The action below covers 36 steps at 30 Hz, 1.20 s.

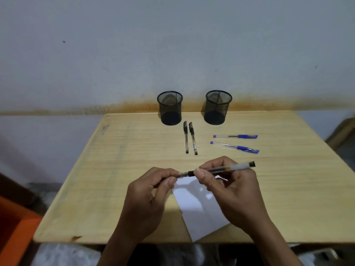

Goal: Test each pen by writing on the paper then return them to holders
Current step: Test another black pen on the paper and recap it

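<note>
Above the white paper (194, 204) I hold a clear black-ink pen (226, 167) level in both hands. My right hand (228, 187) grips its barrel. My left hand (151, 189) pinches the cap (179, 175) at the tip end. Two black pens (190, 137) lie side by side in front of the left mesh holder (170, 108). Two blue pens (235, 142) lie to the right, below the right mesh holder (218, 107). No pen shows inside either holder.
The wooden table (124, 169) stands against a pale wall. An orange object (15, 227) sits at the lower left beside the table. The paper's lower corner reaches the table's front edge.
</note>
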Each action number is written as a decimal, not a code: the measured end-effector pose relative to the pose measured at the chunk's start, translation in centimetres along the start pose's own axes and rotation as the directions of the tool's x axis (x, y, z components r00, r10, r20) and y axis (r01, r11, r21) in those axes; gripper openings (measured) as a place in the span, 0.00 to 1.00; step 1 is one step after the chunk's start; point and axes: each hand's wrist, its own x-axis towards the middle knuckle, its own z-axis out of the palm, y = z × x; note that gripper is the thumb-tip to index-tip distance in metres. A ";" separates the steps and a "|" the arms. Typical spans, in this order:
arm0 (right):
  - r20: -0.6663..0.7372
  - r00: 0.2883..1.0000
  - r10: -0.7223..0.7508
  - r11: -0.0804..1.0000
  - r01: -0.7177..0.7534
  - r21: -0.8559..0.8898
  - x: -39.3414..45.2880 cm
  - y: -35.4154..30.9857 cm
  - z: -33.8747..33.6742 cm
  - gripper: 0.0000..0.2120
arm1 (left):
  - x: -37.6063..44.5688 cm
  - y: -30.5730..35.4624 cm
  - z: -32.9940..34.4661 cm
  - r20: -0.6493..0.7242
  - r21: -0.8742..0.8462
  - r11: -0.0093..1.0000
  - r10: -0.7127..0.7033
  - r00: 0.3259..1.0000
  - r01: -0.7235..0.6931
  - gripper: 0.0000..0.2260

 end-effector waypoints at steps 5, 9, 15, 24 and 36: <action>0.005 1.000 -0.006 0.998 0.006 0.060 0.6 -0.3 0.8 0.07 | 0.4 0.7 -0.1 -0.018 -0.032 0.998 0.045 0.999 -0.045 0.07; 0.004 1.000 -0.012 0.994 0.012 0.112 0.8 -0.6 1.3 0.08 | 0.9 1.2 -0.3 -0.082 0.024 0.995 0.103 0.991 -0.102 0.07; -0.149 0.973 0.179 0.960 -0.140 0.241 2.1 -0.3 -0.2 0.31 | 1.8 1.4 -1.3 -0.079 0.036 0.995 0.092 0.993 -0.090 0.06; 0.186 0.773 -0.606 0.518 0.561 -0.645 2.5 3.5 -2.1 0.08 | 1.7 0.4 -1.4 0.097 0.136 0.985 0.093 0.991 -0.106 0.07; -0.352 0.928 -0.119 0.771 -0.137 -0.622 7.9 5.1 -0.5 0.08 | 0.5 -5.2 1.0 0.143 0.306 0.952 -0.063 0.988 0.017 0.22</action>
